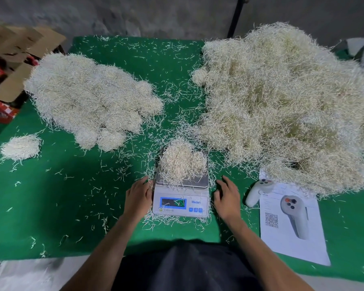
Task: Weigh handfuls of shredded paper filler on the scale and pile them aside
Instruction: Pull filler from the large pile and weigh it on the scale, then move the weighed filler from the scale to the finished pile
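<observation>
Currently a cream shredded-paper handful (182, 162) sits on the white digital scale (181, 198), centre frame; both hands' fingers relaxed, holding nothing. Weighed clumps (93, 99) upper left; large unweighed heap (282, 101) remains right.

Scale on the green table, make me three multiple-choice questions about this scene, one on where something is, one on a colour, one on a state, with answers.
1. Where does the biggest filler pile lie from the scale?
A. far left
B. far right
C. under it

2. What colour is the table cover?
A. green
B. red
C. grey

3. What is on the scale's pan?
A. nothing
B. a sheet of paper
C. a clump of filler

Answers:
1. B, the biggest heap fills the table's right side.
2. A, green shows all around the piles.
3. C, a clump sits on the pan while the left hand and right hand lie flat beside the scale, holding nothing.
</observation>
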`<act>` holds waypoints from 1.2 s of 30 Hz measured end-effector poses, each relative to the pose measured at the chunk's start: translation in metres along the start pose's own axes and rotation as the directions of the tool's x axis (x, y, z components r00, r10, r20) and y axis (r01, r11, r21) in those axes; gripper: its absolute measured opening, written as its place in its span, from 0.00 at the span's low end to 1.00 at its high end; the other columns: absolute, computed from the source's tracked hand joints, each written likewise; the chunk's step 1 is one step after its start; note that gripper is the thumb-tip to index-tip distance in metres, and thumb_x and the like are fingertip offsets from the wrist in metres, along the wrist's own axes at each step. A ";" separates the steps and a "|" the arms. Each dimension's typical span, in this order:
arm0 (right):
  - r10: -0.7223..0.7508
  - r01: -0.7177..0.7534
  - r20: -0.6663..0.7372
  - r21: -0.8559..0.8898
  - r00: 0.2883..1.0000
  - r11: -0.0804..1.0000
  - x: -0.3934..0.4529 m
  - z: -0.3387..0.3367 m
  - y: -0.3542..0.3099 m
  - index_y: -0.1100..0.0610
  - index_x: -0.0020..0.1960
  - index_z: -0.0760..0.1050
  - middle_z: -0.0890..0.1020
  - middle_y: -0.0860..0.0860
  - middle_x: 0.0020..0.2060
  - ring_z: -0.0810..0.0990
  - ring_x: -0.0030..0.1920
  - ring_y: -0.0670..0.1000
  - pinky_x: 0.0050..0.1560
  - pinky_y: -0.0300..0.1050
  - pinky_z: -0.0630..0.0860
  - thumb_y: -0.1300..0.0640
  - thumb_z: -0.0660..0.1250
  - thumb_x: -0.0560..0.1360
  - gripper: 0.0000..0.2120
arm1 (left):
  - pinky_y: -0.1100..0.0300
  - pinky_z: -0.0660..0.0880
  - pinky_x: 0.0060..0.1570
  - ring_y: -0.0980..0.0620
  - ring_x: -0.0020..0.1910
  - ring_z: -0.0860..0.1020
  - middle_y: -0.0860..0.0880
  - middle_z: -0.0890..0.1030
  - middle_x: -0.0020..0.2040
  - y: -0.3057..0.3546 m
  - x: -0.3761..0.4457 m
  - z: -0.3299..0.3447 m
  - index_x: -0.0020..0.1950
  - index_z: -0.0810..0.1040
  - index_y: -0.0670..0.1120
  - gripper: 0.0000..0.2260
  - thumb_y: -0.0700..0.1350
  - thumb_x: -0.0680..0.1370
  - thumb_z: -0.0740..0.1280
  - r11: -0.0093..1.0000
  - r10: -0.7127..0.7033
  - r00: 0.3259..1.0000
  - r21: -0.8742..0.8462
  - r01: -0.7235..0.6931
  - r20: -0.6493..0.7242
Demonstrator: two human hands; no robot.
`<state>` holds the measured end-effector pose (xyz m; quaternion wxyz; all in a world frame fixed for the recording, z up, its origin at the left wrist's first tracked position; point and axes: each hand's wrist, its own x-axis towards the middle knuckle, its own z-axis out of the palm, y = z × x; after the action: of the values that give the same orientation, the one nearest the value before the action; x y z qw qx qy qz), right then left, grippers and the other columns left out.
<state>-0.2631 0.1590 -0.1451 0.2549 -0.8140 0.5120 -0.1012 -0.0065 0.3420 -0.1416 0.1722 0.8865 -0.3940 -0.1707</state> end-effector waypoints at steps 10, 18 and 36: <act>-0.172 0.169 -0.021 0.356 0.985 0.919 0.044 -0.039 -0.109 0.58 0.70 0.72 0.79 0.48 0.50 0.77 0.44 0.40 0.50 0.36 0.76 0.41 0.58 0.85 0.24 | 0.42 0.78 0.55 0.53 0.48 0.80 0.45 0.81 0.53 0.110 0.035 -0.063 0.70 0.72 0.53 0.15 0.52 0.87 0.53 0.756 -0.030 0.998 -0.654 -0.007 -0.046; 0.186 -0.160 0.071 0.836 0.980 0.526 0.072 -0.042 -0.170 0.63 0.72 0.68 0.78 0.46 0.50 0.76 0.48 0.50 0.58 0.56 0.81 0.37 0.70 0.75 0.38 | 0.57 0.69 0.66 0.53 0.68 0.73 0.55 0.79 0.65 0.158 0.027 -0.073 0.65 0.78 0.51 0.14 0.50 0.79 0.69 0.121 -0.103 0.949 -0.944 0.308 0.297; -0.262 0.216 -0.039 0.687 0.964 0.694 0.067 -0.067 -0.260 0.49 0.67 0.80 0.73 0.45 0.74 0.70 0.73 0.44 0.78 0.55 0.64 0.44 0.60 0.84 0.18 | 0.55 0.78 0.55 0.43 0.55 0.80 0.40 0.82 0.53 0.160 0.032 -0.159 0.57 0.78 0.42 0.17 0.55 0.84 0.60 -0.139 -0.139 0.924 -0.931 0.339 0.357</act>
<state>-0.0577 0.1692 0.0406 0.5375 -0.7244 0.3199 -0.2900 -0.0188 0.2441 0.0638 0.7033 0.5130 0.0183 -0.4918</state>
